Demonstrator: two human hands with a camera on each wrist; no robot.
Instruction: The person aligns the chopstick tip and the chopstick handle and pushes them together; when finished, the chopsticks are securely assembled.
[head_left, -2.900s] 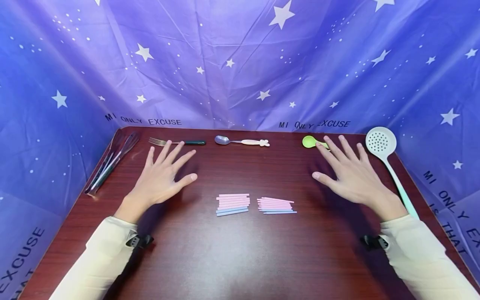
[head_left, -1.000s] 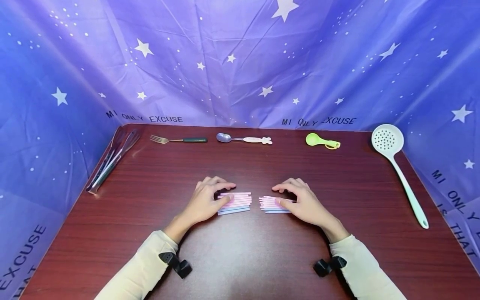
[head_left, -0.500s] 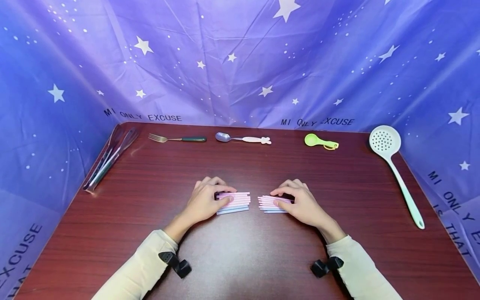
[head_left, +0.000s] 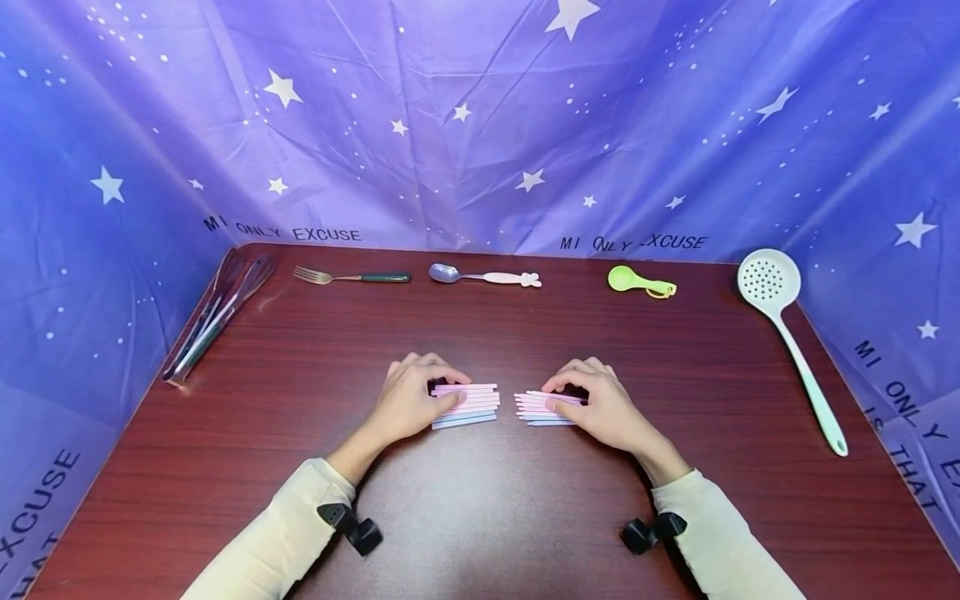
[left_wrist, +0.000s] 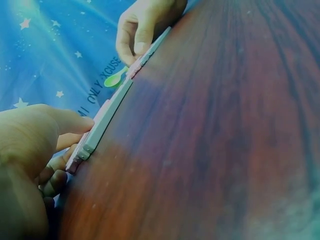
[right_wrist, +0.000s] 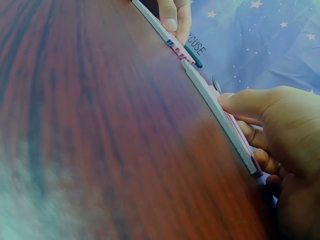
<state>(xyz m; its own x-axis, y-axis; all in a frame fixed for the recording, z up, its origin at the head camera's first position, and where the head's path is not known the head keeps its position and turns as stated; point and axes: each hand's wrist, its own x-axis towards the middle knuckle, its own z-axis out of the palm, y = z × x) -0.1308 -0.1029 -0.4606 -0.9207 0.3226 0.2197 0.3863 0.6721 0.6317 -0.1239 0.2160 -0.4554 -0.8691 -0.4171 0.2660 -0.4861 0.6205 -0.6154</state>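
Observation:
Two flat rows of thin sticks, mostly pink with blue ones on the near side, lie side by side on the table. My left hand (head_left: 408,398) curls over the outer end of the left row (head_left: 483,403), thumb on top and index fingertip at the far pink edge. Mirroring it, my right hand (head_left: 611,412) pinches at the right row (head_left: 529,405) between thumb and index finger. Up close, the left thumb (left_wrist: 75,121) presses on the left sticks (left_wrist: 107,117), and the right thumb (right_wrist: 235,102) on the right sticks (right_wrist: 220,112). The curled lower fingers are partly hidden behind the rows.
Along the back of the dark wooden table (head_left: 465,508) lie a fork (head_left: 352,277), a spoon (head_left: 483,277) and a green measuring spoon (head_left: 640,282). A slotted skimmer (head_left: 791,342) is at right, a clear bag of utensils (head_left: 217,321) at left. A starry curtain (head_left: 442,183) surrounds the table.
From spread open above the table, both hands have come inward and down to the stick rows. Over the last second, the index fingertips have closed in on the far edges. The rows stay in place.

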